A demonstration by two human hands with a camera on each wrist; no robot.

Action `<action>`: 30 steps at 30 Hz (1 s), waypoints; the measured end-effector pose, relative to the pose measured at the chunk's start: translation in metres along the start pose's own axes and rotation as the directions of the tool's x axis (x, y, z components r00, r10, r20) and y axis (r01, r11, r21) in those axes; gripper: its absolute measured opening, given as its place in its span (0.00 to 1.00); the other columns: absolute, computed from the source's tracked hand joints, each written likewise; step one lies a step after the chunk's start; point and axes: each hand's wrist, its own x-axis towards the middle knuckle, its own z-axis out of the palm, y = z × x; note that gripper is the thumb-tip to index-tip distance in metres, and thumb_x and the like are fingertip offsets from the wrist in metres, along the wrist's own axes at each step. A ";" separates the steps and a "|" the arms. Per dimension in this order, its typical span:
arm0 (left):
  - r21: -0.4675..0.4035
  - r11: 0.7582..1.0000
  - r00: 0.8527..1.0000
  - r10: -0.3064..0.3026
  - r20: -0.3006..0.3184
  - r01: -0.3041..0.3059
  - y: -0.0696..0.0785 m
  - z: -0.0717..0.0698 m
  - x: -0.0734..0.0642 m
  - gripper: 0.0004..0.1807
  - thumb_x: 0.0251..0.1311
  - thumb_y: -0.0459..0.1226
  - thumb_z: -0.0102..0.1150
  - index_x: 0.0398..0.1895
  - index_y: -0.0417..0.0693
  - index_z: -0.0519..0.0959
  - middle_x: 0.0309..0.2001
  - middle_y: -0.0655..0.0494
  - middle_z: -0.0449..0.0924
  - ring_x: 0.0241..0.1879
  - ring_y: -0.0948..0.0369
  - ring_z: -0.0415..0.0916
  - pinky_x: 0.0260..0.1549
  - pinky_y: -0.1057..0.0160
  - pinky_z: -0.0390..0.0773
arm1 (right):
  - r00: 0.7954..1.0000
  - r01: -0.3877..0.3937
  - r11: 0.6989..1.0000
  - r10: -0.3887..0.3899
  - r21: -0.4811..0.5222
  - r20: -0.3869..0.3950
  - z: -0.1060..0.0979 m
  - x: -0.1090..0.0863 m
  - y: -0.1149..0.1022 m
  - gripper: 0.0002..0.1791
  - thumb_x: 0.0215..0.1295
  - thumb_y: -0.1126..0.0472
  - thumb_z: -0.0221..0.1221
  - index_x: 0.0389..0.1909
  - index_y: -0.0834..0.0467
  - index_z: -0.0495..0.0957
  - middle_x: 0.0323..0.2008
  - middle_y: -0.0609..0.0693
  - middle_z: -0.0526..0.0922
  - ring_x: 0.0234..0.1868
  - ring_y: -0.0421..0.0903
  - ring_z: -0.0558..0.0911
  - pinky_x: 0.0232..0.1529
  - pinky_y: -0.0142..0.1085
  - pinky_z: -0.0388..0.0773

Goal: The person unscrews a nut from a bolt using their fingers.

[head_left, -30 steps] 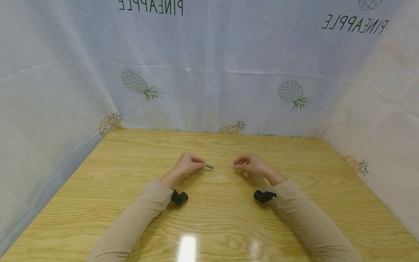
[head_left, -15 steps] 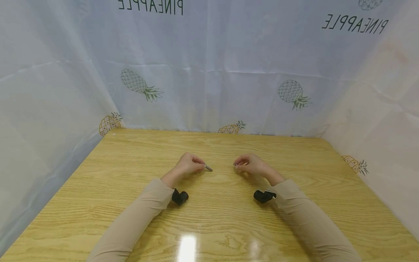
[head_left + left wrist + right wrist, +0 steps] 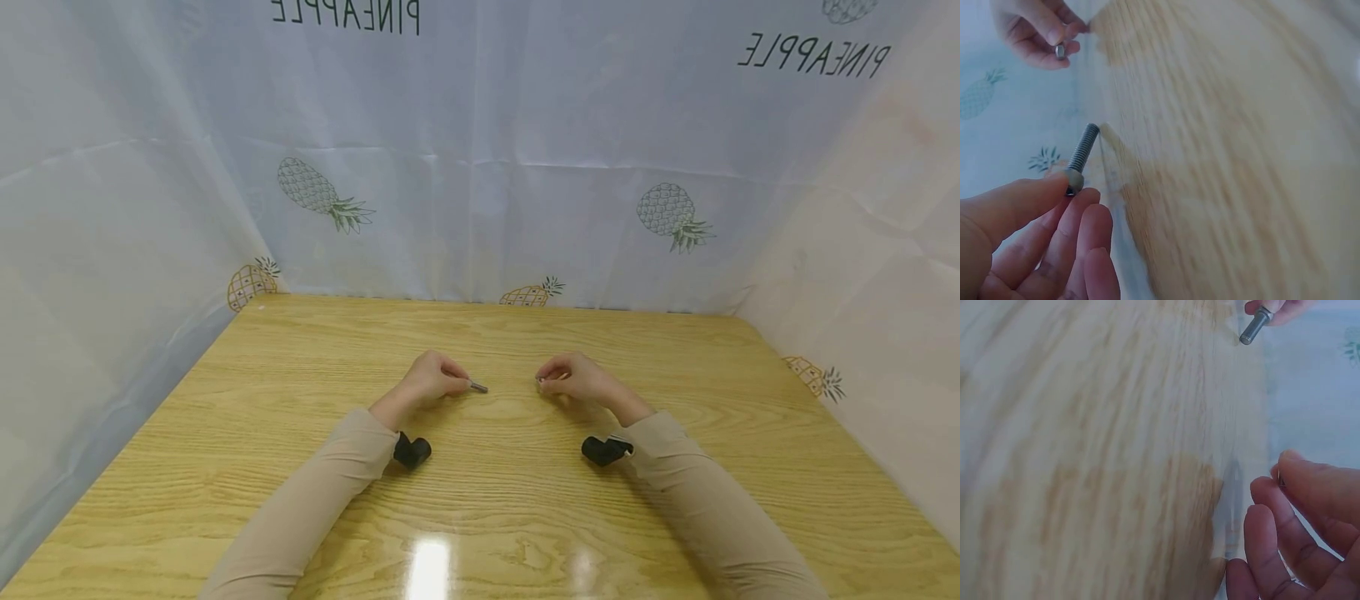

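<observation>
My left hand (image 3: 429, 379) pinches a grey metal bolt (image 3: 1084, 149) by its head, between thumb and fingertips. In the left wrist view its threaded shank sticks out away from the fingers, tilted up and to the right. Facing it, my right hand (image 3: 576, 378) pinches a small shiny metal piece that looks like a nut (image 3: 1060, 51) between thumb and index finger. Only a thin edge of that piece shows in the right wrist view, the fingertips covering the rest. The bolt and the small piece are apart, with a gap between the two hands.
Both hands are over a wood-grain table (image 3: 495, 500). A white curtain with pineapple prints (image 3: 450, 233) stands along its back and sides. Black wrist-camera mounts (image 3: 412, 452) stick out inward from the beige sleeves (image 3: 315, 500).
The free end of the bolt has dipped slightly toward me in the left hand's fingers. Both hands stay almost where they were.
</observation>
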 end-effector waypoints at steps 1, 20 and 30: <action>0.013 1.000 1.000 0.003 0.001 -0.003 0.000 0.000 0.000 0.10 0.56 0.37 0.62 0.37 0.41 0.85 0.41 0.48 0.84 0.34 0.62 0.78 0.31 0.69 0.75 | 1.000 -0.002 1.000 0.002 0.000 0.001 0.000 0.000 0.000 0.14 0.64 0.63 0.57 0.48 0.66 0.78 0.41 0.59 0.82 0.40 0.46 0.79 0.41 0.37 0.76; 0.056 0.998 1.000 -0.027 0.014 0.026 0.000 -0.001 -0.002 0.08 0.55 0.36 0.63 0.35 0.40 0.85 0.30 0.51 0.83 0.26 0.64 0.74 0.25 0.71 0.71 | 1.000 0.014 1.000 -0.014 -0.023 0.019 0.002 -0.001 0.000 0.12 0.63 0.63 0.58 0.44 0.66 0.80 0.36 0.58 0.82 0.31 0.40 0.76 0.32 0.33 0.74; 0.070 0.997 0.999 -0.040 0.031 0.037 0.000 0.000 -0.001 0.08 0.55 0.36 0.64 0.35 0.41 0.85 0.34 0.50 0.83 0.27 0.65 0.75 0.26 0.72 0.72 | 1.000 -0.006 0.999 0.006 -0.032 -0.003 0.006 0.001 0.001 0.09 0.61 0.63 0.60 0.38 0.64 0.81 0.30 0.55 0.81 0.27 0.40 0.74 0.27 0.33 0.74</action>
